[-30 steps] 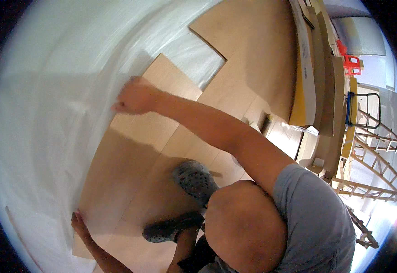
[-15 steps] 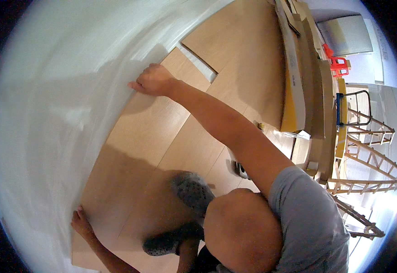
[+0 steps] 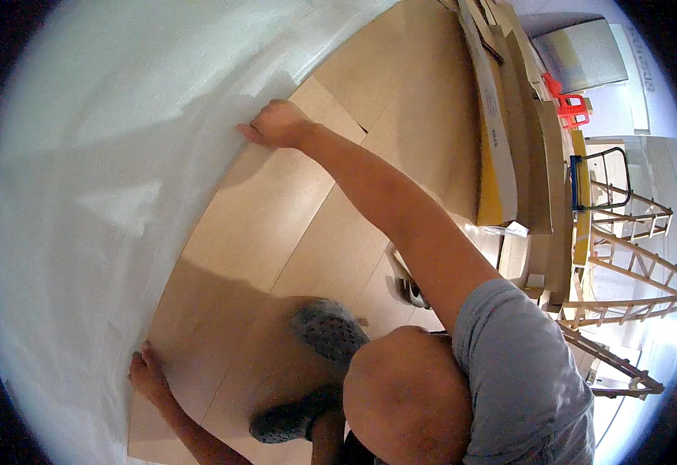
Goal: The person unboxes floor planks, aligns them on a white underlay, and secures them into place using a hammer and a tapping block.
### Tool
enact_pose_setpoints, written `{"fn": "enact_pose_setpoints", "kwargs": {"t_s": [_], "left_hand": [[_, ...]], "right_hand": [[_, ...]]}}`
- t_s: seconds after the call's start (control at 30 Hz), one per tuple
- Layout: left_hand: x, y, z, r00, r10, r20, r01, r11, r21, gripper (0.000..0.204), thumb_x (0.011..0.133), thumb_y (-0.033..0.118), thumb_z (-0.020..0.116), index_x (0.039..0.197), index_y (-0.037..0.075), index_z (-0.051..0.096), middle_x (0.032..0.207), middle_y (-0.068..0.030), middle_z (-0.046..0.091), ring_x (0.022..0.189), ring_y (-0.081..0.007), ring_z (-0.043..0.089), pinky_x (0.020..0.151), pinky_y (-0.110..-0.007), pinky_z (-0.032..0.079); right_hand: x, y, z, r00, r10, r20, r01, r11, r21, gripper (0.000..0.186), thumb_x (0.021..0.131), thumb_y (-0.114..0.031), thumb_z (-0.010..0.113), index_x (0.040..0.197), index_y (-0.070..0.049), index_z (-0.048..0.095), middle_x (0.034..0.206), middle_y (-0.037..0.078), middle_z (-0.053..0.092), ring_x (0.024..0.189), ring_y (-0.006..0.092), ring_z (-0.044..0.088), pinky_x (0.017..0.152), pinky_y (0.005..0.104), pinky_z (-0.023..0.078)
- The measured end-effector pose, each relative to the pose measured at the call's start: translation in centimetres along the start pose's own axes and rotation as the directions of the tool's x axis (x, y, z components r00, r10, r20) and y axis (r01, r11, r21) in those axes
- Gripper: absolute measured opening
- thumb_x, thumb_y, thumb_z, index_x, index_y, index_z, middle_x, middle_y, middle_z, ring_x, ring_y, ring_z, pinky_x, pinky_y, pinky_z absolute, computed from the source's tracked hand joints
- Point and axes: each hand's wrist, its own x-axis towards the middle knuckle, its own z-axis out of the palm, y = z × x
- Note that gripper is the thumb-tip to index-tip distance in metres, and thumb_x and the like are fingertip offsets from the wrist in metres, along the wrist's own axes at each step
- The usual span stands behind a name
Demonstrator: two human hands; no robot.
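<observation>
A long light-brown wood floor plank (image 3: 238, 232) lies along the outer edge of the laid floor, beside the pale sheet underlay (image 3: 98, 155). Toward its far end, my right hand (image 3: 278, 124) is closed over the outer edge, fingers curled and partly hidden. My left hand (image 3: 149, 375) pinches the same edge near the close end, at the lower left. The plank's far end meets another plank (image 3: 400, 77) at a thin seam, with a small dark spot at the inner corner. Both hands are bare, and my right forearm crosses above the planks.
My dark speckled shoes (image 3: 327, 329) rest on the laid planks. Along the right are long cardboard packs (image 3: 536, 163), a red plastic stool (image 3: 573, 110), a blue-and-black metal frame (image 3: 606, 178) and wooden ladder-like frames (image 3: 637, 256). A small dark-and-white object (image 3: 414, 293) lies beside my right arm.
The plank has slid toward the far end, closing the pale gap at its end joint. Both hands still hold its outer edge; the view has shifted slightly.
</observation>
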Motion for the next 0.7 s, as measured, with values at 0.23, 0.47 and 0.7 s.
{"fn": "enact_pose_setpoints", "kwargs": {"t_s": [0.23,0.47,0.7], "left_hand": [[1.3,-0.3,2.9,0.961,0.219,-0.170,-0.190,0.967,0.171,0.060,0.096,0.052,0.054,0.077,-0.003,0.064,0.073,-0.0233,0.063,0.069,-0.0422,0.058,0.069,-0.054,0.044],[1.1,-3.2,2.2,0.922,0.265,-0.282,-0.236,0.963,0.134,0.060,0.093,0.052,0.062,0.064,0.000,0.052,0.061,-0.0192,0.052,0.059,-0.0332,0.046,0.060,-0.046,0.039],[0.7,-6.4,2.4,0.944,0.172,-0.283,-0.181,0.984,-0.004,0.056,0.093,0.058,0.056,0.078,0.006,0.068,0.089,-0.0127,0.069,0.087,-0.0335,0.063,0.088,-0.052,0.043]], "right_hand": [[0.8,1.5,3.1,0.997,0.042,-0.068,-0.045,0.998,-0.039,0.062,0.101,-0.052,0.037,0.088,-0.005,0.075,0.096,0.018,0.073,0.093,0.0403,0.068,0.095,0.0499,0.050],[2.1,0.1,4.7,0.973,0.218,-0.077,-0.212,0.974,0.081,0.050,0.101,-0.045,0.042,0.101,-0.005,0.072,0.094,0.018,0.072,0.092,0.0372,0.068,0.088,0.0491,0.052],[3.8,2.9,9.7,0.970,-0.206,-0.132,0.144,0.916,-0.375,0.033,0.099,-0.031,0.053,0.126,-0.014,0.059,0.096,0.015,0.071,0.089,0.0374,0.068,0.079,0.0497,0.053]]}}
